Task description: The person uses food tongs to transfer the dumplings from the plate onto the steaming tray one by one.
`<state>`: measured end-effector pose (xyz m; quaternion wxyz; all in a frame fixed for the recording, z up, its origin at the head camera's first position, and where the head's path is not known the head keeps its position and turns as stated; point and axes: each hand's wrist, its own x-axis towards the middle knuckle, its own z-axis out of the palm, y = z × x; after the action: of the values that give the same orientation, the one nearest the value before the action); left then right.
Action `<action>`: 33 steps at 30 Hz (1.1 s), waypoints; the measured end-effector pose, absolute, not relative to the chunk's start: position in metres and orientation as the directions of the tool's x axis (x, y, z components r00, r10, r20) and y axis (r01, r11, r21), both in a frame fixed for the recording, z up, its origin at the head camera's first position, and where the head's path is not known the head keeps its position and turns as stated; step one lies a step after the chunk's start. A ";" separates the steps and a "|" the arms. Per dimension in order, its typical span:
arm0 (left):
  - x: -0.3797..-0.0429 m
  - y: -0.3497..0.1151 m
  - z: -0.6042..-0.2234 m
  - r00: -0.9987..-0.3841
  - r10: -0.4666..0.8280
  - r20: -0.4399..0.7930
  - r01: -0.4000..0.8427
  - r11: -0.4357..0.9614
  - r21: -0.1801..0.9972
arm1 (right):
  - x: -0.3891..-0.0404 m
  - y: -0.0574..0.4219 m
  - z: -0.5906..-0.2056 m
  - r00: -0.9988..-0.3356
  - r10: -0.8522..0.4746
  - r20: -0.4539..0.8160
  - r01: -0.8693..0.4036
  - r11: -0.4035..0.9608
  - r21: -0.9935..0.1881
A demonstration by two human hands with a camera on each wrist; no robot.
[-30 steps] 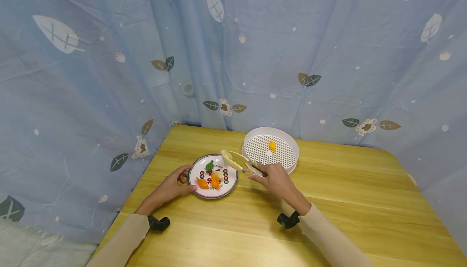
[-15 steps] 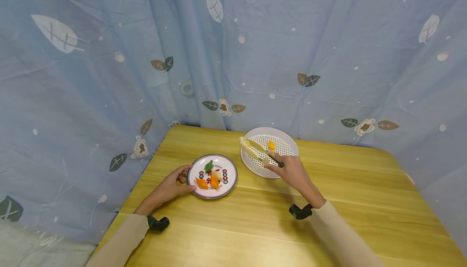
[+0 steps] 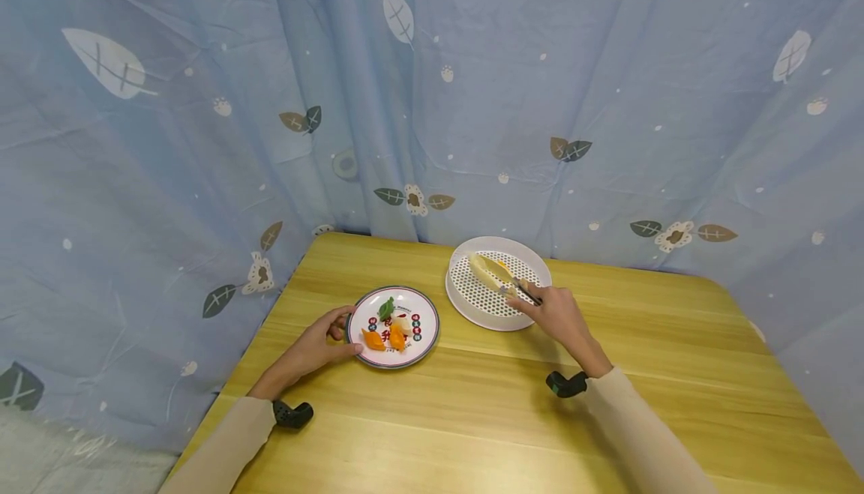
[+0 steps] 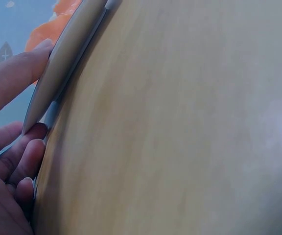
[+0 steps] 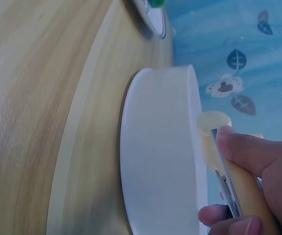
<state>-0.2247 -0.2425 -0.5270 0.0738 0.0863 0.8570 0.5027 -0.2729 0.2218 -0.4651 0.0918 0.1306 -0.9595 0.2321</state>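
Observation:
My left hand holds the left rim of a round white plate with red print. In the left wrist view its thumb lies on the plate's edge and its other fingers curl at the side. Two orange dumpling-like pieces, a green piece and a whitish piece sit on the plate. My right hand grips food tongs with cream-coloured tips, over a white perforated round tray. A yellow-orange piece in that tray is partly hidden behind the tongs.
The wooden table carries both vessels, with the tray to the right of the plate and farther back. A blue patterned curtain hangs directly behind the table and along its left side.
My right hand has carried the tongs from beside the plate rightward to above the perforated tray, where they now partly cover the yellow-orange piece. The left hand and plate stay put.

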 end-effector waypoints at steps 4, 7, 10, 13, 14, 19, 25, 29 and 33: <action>-0.225 -0.240 -0.526 -0.973 0.225 -0.043 0.068 0.463 0.884 | -0.276 0.224 -0.466 -0.958 -0.194 0.213 -0.267 0.875 -0.404; -0.225 -0.241 -0.526 -0.974 0.224 -0.040 0.069 0.457 0.887 | -0.278 0.224 -0.465 -0.962 -0.192 0.196 -0.256 0.884 -0.392; -0.225 -0.242 -0.527 -0.973 0.227 -0.036 0.075 0.463 0.883 | -0.279 0.223 -0.464 -0.962 -0.200 0.183 -0.258 0.884 -0.389; -0.225 -0.244 -0.529 -0.971 0.234 -0.039 0.077 0.464 0.883 | -0.280 0.222 -0.462 -0.965 -0.203 0.168 -0.254 0.885 -0.389; -0.226 -0.244 -0.530 -0.972 0.233 -0.041 0.074 0.462 0.884 | -0.280 0.222 -0.462 -0.966 -0.202 0.160 -0.250 0.885 -0.392; -0.227 -0.245 -0.531 -0.971 0.234 -0.047 0.069 0.463 0.884 | -0.282 0.220 -0.458 -0.972 -0.197 0.128 -0.232 0.895 -0.381; -0.226 -0.244 -0.529 -0.973 0.225 -0.044 0.070 0.474 0.878 | -0.283 0.218 -0.455 -0.976 -0.197 0.097 -0.219 0.904 -0.367; -0.225 -0.241 -0.527 -0.975 0.217 -0.042 0.068 0.473 0.878 | -0.282 0.218 -0.453 -0.977 -0.193 0.090 -0.212 0.900 -0.380; -0.224 -0.241 -0.526 -0.976 0.211 -0.043 0.064 0.473 0.879 | -0.279 0.219 -0.452 -0.977 -0.190 0.100 -0.214 0.895 -0.391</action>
<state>-0.2244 -0.2405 -0.5257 0.0728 0.0804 0.8552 0.5069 -0.2788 0.2187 -0.4518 0.0295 0.1039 -0.9730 0.2040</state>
